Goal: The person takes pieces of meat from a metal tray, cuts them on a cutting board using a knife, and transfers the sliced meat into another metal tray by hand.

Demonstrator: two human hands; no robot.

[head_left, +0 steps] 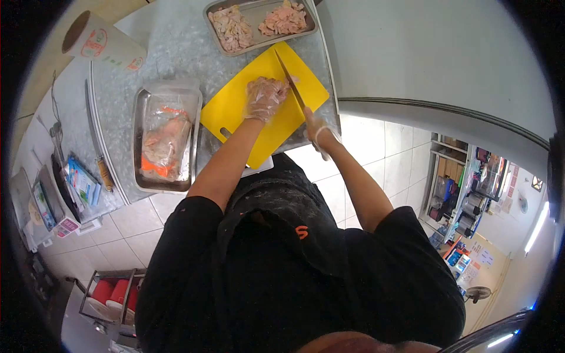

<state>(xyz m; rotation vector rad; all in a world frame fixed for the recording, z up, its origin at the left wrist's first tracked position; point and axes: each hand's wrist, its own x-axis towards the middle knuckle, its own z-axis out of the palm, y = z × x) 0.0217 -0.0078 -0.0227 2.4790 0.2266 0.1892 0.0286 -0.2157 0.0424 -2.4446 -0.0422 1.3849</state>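
judging remotely, i expect raw meat (295,79) beneath the grasping left hand (265,97) soft, slippery, best pinned flat; right hand (318,130) clenches the knife (297,93).

One clear-gloved left hand (265,98) and one clear-gloved right hand (318,131) make two. There are one hand-held metal knife (297,94), one rectangular yellow cutting board (278,130), two rectangular metal trays (252,14) (139,138) and two piles of pale pink meat (232,28) (285,21).

The left hand (266,97) hides part of the meat (295,79); the right hand (316,130) covers much of the knife (297,94) handle. The top edge crops the upper tray (252,16). Wall papers (485,256) are unreadably small.
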